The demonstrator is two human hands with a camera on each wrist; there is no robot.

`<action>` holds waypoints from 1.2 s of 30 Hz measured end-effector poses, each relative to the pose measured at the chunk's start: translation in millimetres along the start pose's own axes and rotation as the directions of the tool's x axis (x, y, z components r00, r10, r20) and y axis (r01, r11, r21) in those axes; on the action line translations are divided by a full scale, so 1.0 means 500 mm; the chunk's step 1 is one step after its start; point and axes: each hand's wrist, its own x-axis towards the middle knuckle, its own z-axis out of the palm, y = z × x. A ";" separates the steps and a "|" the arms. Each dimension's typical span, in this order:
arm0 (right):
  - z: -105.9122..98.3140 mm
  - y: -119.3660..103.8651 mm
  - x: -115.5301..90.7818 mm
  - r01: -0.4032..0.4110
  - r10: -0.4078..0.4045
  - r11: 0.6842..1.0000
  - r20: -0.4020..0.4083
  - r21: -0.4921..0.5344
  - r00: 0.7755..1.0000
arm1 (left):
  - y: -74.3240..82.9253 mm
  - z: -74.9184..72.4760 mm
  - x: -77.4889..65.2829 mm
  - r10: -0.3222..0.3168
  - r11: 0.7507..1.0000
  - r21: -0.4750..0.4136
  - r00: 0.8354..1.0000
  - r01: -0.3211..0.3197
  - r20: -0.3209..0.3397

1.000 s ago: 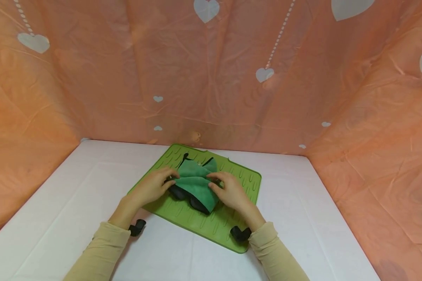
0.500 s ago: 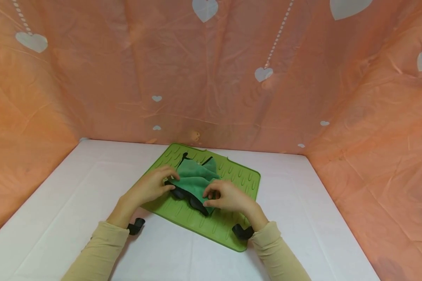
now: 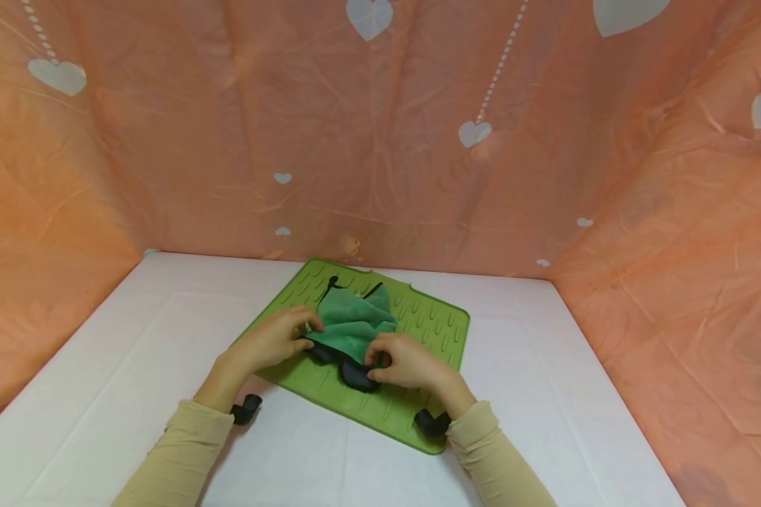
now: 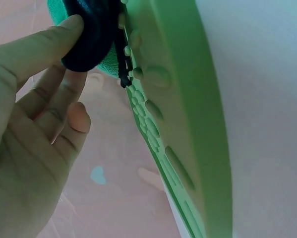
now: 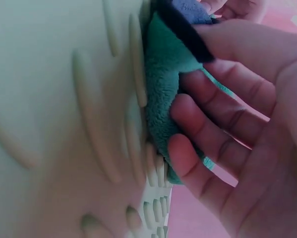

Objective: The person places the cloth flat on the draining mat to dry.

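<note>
A green plush cloth item [image 3: 355,320] with black trim lies on a green ridged mat [image 3: 434,334]; two dark rounded pads [image 3: 354,378] show along its near edge. Its exact kind is unclear. My left hand [image 3: 269,343] pinches the left end of that edge; in the left wrist view, the thumb presses on a dark pad [image 4: 91,39] with fingers behind it. My right hand [image 3: 407,362] pinches the near right corner. In the right wrist view, the thumb lies against the black trim [image 5: 188,32], and fingertips [image 5: 183,106] touch the green plush [image 5: 160,84].
The mat lies at an angle on a white-covered table [image 3: 526,394]. Orange sheeting [image 3: 380,141] with pale hearts walls in the back and both sides. A black fitting sits at each wrist, the left one [image 3: 247,410] above the table and the right one [image 3: 431,422] above the mat.
My right hand has moved from the cloth's right side down to its near right corner. The near edge has turned up there, exposing more of the right dark pad. My left hand has barely shifted.
</note>
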 end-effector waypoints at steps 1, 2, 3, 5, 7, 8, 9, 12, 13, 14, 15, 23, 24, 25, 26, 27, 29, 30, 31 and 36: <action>-0.002 0.000 -0.001 -0.007 0.007 1.000 -0.004 0.008 1.000 | 0.000 0.000 0.000 0.000 1.000 -0.001 1.000 0.000 -0.002; -0.003 -0.001 -0.002 -0.016 0.016 1.000 -0.010 0.015 1.000 | 0.001 0.000 0.000 -0.003 1.000 -0.006 1.000 0.003 -0.003; -0.005 -0.001 -0.003 -0.025 0.026 0.999 -0.018 0.022 1.000 | 0.001 -0.001 0.000 -0.002 1.000 -0.011 1.000 0.002 -0.006; -0.010 0.000 -0.005 -0.035 0.036 0.999 -0.047 0.027 0.998 | 0.002 -0.002 0.001 -0.008 1.000 -0.022 1.000 0.008 -0.011; -0.016 0.001 -0.008 -0.040 0.043 0.999 -0.087 0.037 0.995 | 0.002 -0.004 0.000 -0.013 0.999 -0.042 1.000 0.012 -0.016; -0.020 0.002 -0.009 -0.045 0.049 0.998 -0.111 0.041 0.993 | 0.003 -0.006 -0.001 -0.012 0.998 -0.058 1.000 0.011 -0.022; -0.024 0.004 -0.010 -0.045 0.050 0.998 -0.136 0.043 0.989 | 0.003 -0.008 -0.002 -0.012 0.997 -0.072 1.000 0.010 -0.027; -0.037 0.005 -0.017 -0.076 0.085 0.996 -0.196 0.052 0.977 | 0.003 -0.015 -0.005 -0.012 0.994 -0.112 0.999 0.008 -0.044; -0.042 0.005 -0.019 -0.095 0.104 0.994 -0.209 0.055 0.972 | 0.003 -0.018 -0.006 -0.013 0.993 -0.118 0.999 0.008 -0.049; -0.046 0.006 -0.021 -0.107 0.116 0.993 -0.223 0.054 0.968 | 0.003 -0.021 -0.006 -0.011 0.992 -0.126 0.999 0.004 -0.053; -0.050 0.006 -0.023 -0.121 0.130 0.991 -0.234 0.055 0.964 | 0.004 -0.023 -0.006 -0.014 0.992 -0.127 0.998 0.007 -0.056; -0.069 0.012 -0.030 -0.206 0.212 0.977 -0.301 0.054 0.930 | 0.011 -0.055 -0.016 -0.017 0.988 -0.154 0.992 -0.002 -0.125; -0.069 0.011 -0.029 -0.200 0.206 0.978 -0.320 0.053 0.925 | 0.011 -0.059 -0.019 -0.019 0.988 -0.153 0.991 -0.002 -0.136; -0.068 0.010 -0.029 -0.187 0.196 0.981 -0.341 0.060 0.920 | 0.012 -0.064 -0.021 -0.017 0.988 -0.154 0.989 -0.006 -0.147; -0.068 0.007 -0.028 -0.169 0.184 0.983 -0.366 0.073 0.912 | 0.012 -0.069 -0.024 -0.017 0.988 -0.153 0.987 -0.007 -0.157; -0.067 0.005 -0.027 -0.142 0.168 0.985 -0.392 0.094 0.904 | 0.011 -0.073 -0.026 -0.016 0.988 -0.154 0.986 -0.010 -0.167; -0.064 -0.001 -0.025 -0.073 0.132 0.986 -0.445 0.148 0.886 | 0.009 -0.083 -0.031 -0.011 0.988 -0.153 0.982 -0.018 -0.186; -0.063 -0.005 -0.024 -0.032 0.110 0.985 -0.470 0.172 0.876 | 0.007 -0.087 -0.034 -0.011 0.988 -0.154 0.981 -0.020 -0.194; -0.062 -0.008 -0.023 0.011 0.088 0.980 -0.486 0.198 0.870 | 0.006 -0.092 -0.037 -0.011 0.987 -0.157 0.980 -0.020 -0.197; -0.054 -0.010 -0.020 0.134 -0.008 0.962 -0.465 0.238 0.885 | -0.009 -0.108 -0.048 -0.045 0.988 -0.153 0.989 0.023 -0.138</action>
